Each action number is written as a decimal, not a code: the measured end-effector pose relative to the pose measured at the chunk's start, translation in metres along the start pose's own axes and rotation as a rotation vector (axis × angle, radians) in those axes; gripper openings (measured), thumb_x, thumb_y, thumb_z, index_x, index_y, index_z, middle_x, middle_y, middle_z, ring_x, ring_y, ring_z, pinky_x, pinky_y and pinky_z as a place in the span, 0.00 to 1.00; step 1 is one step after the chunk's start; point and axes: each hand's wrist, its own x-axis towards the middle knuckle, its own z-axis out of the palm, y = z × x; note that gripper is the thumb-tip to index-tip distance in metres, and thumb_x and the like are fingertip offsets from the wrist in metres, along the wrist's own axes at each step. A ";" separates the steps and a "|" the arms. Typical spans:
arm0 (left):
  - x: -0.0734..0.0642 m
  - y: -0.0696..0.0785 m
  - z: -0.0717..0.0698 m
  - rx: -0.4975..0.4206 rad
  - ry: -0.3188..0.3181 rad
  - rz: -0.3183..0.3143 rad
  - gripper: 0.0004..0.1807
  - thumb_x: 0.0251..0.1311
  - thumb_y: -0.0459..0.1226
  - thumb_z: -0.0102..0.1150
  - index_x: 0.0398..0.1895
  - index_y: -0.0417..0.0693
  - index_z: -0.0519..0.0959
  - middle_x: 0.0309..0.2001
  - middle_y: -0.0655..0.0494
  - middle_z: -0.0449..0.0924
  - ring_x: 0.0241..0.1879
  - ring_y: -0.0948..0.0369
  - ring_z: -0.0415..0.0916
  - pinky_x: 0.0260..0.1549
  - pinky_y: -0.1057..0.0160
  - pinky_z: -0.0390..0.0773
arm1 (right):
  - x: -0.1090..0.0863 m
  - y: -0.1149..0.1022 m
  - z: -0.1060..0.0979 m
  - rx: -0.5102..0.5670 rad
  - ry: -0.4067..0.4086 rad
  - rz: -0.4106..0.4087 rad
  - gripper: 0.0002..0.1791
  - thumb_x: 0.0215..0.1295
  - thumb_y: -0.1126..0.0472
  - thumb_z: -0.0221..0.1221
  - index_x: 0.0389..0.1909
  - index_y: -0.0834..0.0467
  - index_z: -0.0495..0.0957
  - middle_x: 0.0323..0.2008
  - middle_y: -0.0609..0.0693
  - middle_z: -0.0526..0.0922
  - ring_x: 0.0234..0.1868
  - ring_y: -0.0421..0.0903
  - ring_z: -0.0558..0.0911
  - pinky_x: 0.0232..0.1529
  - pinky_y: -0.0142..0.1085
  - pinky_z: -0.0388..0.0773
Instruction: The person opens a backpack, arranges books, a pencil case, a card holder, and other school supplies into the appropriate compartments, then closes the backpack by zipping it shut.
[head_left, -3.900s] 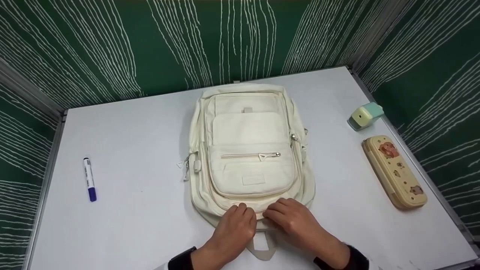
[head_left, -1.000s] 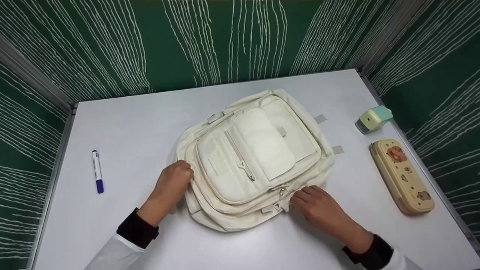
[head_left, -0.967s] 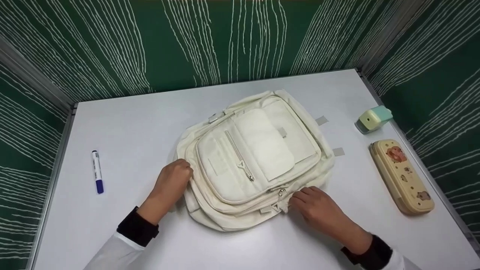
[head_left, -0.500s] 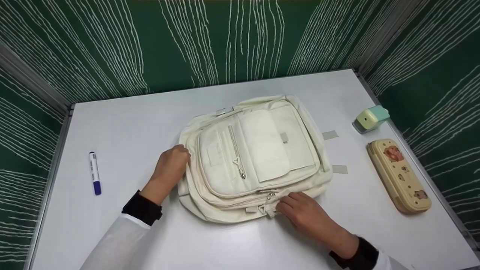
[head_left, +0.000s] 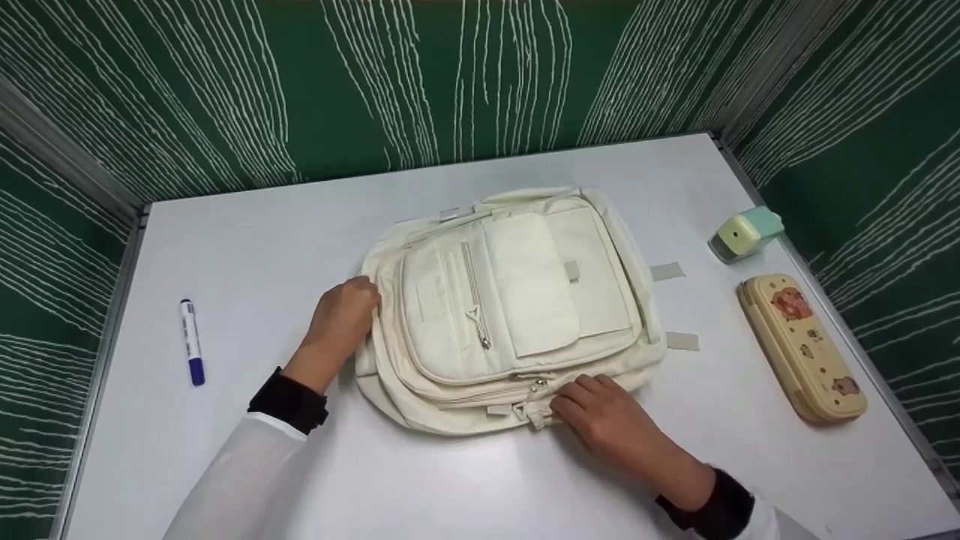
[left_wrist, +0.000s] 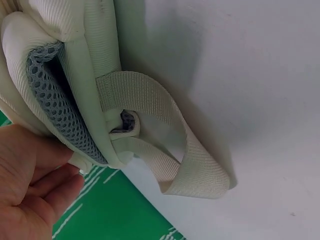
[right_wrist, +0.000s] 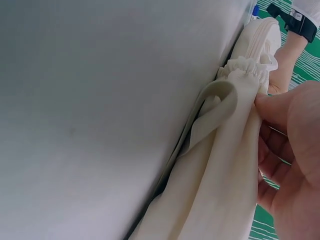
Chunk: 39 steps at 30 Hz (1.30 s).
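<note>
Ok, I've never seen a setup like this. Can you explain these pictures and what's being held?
There's no machine: you're seeing a person's bare left hand and right hand. The wide picture is taken from the head, looking forward and down; the two close ones are taken from the left and right wrists.

On the white table a cream backpack lies front side up. A marker lies to its left; to its right are a pencil case and what looks like a pencil sharpener.

Both hands hold the backpack: the left at its left end, the right at its near side.
</note>
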 end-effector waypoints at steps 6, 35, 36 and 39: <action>-0.006 0.019 -0.006 0.012 0.017 -0.063 0.06 0.62 0.17 0.60 0.38 0.27 0.85 0.40 0.35 0.84 0.44 0.42 0.84 0.43 0.51 0.86 | -0.005 0.005 -0.004 -0.028 0.027 0.007 0.07 0.70 0.65 0.55 0.38 0.58 0.82 0.37 0.49 0.82 0.36 0.48 0.78 0.35 0.42 0.75; -0.051 0.202 0.053 0.153 0.292 0.349 0.14 0.62 0.48 0.70 0.24 0.53 0.80 0.26 0.59 0.73 0.30 0.58 0.71 0.31 0.62 0.67 | -0.014 0.008 -0.016 -0.012 -0.030 0.126 0.16 0.46 0.75 0.73 0.36 0.57 0.83 0.38 0.49 0.83 0.40 0.49 0.79 0.39 0.44 0.75; -0.051 0.203 0.054 0.167 0.294 0.343 0.14 0.62 0.48 0.70 0.23 0.54 0.80 0.26 0.59 0.72 0.29 0.58 0.71 0.30 0.62 0.67 | -0.015 0.008 -0.016 -0.012 -0.031 0.126 0.16 0.47 0.74 0.73 0.36 0.57 0.83 0.38 0.49 0.83 0.40 0.49 0.79 0.39 0.44 0.75; -0.049 0.207 0.055 0.207 0.289 0.322 0.14 0.59 0.45 0.71 0.22 0.55 0.78 0.24 0.59 0.71 0.28 0.59 0.70 0.28 0.63 0.66 | -0.014 0.008 -0.016 -0.010 -0.028 0.124 0.15 0.48 0.75 0.72 0.36 0.57 0.83 0.38 0.49 0.83 0.40 0.48 0.79 0.39 0.44 0.75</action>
